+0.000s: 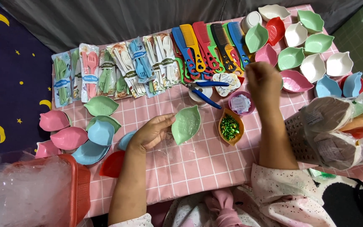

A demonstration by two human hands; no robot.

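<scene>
Left hand (151, 133): the thumb and fingers pinch the edge of a green leaf dish (186, 124) and hold it tilted up over the pink checked cloth (198, 164).
Right hand (263, 80): it is up in the air, past the green leaf dish, over a small pink cup (240, 103) of paper bits. It is blurry, so I cannot tell how the fingers are.
Near the dish: an orange leaf dish (230, 127) of green glitter is just beside it. Blue scissors (204, 91) lie behind it.
Could go wrong: I think the dish might slip, because only its edge is held. An arm could bump the glitter dish and spill it.
Packs: behind the green leaf dish is a row of clear spoon-and-fork packs (114, 69) with small paper labels, and bright combs (209, 47) next to them.
</scene>
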